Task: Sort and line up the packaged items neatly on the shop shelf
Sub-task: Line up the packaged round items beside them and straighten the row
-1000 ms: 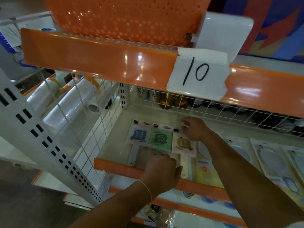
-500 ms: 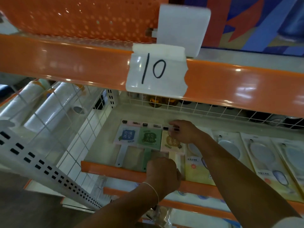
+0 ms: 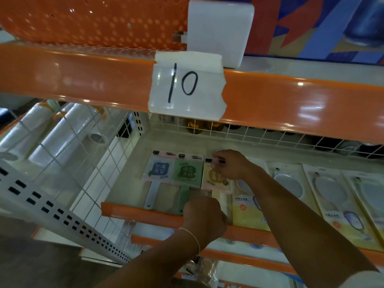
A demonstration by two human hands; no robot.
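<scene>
Your right hand (image 3: 232, 165) pinches the yellow packet's (image 3: 215, 179) back edge, left hand (image 3: 204, 217) fisted at the shelf's (image 3: 141, 213) front edge; tugging may skew the green packet (image 3: 187, 173) touching it.

Orange-edged metal shelf rail (image 3: 291, 100) is running across the top of the view, wearing a taped paper label (image 3: 187, 86) reading "10" and catching glare from lights overhead. White wire mesh (image 3: 83, 154) is closing off the left side and the far back of the bay, with a perforated white upright (image 3: 52, 206) slanting across near left. Dark floor (image 3: 37, 265) is showing at bottom left, and an orange perforated basket (image 3: 93, 19) is sitting on the upper shelf.
</scene>
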